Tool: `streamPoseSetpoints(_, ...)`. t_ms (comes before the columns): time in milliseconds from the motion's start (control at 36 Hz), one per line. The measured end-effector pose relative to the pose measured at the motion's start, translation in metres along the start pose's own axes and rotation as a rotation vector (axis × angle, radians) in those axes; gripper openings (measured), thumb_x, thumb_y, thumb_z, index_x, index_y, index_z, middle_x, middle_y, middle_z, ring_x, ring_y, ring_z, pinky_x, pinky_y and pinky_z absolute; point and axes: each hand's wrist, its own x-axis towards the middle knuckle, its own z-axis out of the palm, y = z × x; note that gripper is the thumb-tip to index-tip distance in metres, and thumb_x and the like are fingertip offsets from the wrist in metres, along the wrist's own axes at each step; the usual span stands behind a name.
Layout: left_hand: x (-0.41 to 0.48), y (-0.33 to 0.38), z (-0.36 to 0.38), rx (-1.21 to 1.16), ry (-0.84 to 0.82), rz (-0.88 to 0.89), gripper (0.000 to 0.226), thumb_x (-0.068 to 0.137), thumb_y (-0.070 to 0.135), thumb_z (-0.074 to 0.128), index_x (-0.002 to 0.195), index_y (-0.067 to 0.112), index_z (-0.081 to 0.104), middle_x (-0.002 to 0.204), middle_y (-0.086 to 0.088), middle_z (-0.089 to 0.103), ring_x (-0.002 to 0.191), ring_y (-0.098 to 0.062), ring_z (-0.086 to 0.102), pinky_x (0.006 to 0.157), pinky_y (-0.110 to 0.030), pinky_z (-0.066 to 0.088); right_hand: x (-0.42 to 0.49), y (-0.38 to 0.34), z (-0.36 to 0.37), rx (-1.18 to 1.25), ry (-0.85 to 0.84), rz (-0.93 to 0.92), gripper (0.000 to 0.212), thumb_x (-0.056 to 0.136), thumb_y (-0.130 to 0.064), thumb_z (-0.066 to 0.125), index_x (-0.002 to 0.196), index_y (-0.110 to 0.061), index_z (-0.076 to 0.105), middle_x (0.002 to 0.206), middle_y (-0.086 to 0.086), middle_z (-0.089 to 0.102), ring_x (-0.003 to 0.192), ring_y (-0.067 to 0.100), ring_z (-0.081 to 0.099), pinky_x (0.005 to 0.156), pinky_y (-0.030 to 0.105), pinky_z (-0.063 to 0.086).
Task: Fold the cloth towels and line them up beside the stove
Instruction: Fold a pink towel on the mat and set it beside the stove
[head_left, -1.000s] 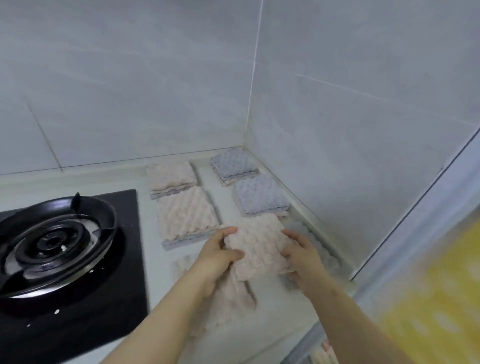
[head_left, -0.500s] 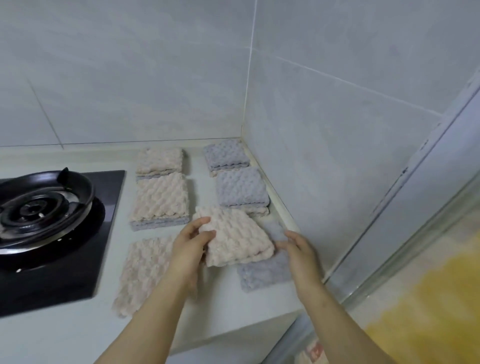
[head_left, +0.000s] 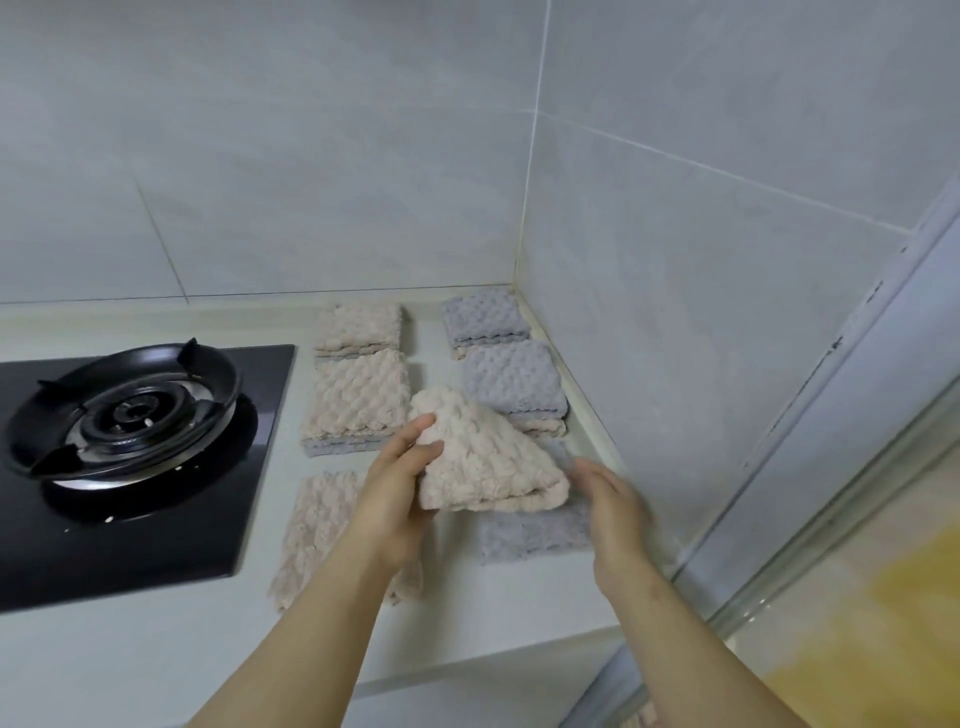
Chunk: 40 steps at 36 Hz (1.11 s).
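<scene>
The left fingers and thumb curl round the near-left edge of a folded beige towel, pinching it just above the countertop. The left hand is tilted inward, its forearm running down to 7 o'clock. The right hand is at the towel's 3 o'clock, fingers straight and close together, holding nothing; I cannot tell whether they touch the cloth. Under the held towel lies a flat grey towel, with a flat beige towel at 8 o'clock. Toward 12 o'clock sit two folded beige towels and two folded grey towels. The gas stove is at 9 o'clock.
</scene>
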Motion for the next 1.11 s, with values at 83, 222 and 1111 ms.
streamPoseSetpoints(83,0.013,-0.014,0.012,0.106,-0.035,-0.041,0.027,0.091,0.002,0.051,0.106,0.023,0.06,0.089,0.002,0.067,0.071,-0.011,0.061,0.063,-0.026,0.047,0.003,-0.006,-0.013,0.058,0.029,0.011,0.028,0.094,-0.02,0.047,0.115,-0.015,0.065,0.118,0.004,0.065,0.113,0.021,0.058,0.099,0.037,0.045)
streamPoseSetpoints(222,0.029,-0.042,0.013,0.491,-0.017,-0.122,0.033,0.089,-0.004,0.052,0.117,0.012,0.054,0.077,-0.003,0.051,0.048,-0.007,0.048,0.048,-0.019,0.041,0.004,0.003,-0.026,0.015,-0.005,0.046,0.022,0.09,-0.025,0.056,0.111,-0.024,0.062,0.116,0.001,0.064,0.105,0.02,0.061,0.088,0.035,0.051)
streamPoseSetpoints(1111,0.032,-0.07,0.039,0.862,-0.073,-0.093,0.045,0.091,0.001,0.051,0.134,0.011,0.043,0.096,0.003,0.05,0.07,-0.007,0.049,0.045,-0.002,0.038,-0.006,-0.007,-0.025,-0.872,0.08,-0.337,0.037,0.088,-0.012,0.05,0.123,-0.021,0.056,0.132,-0.005,0.053,0.127,0.016,0.039,0.104,0.028,0.027)
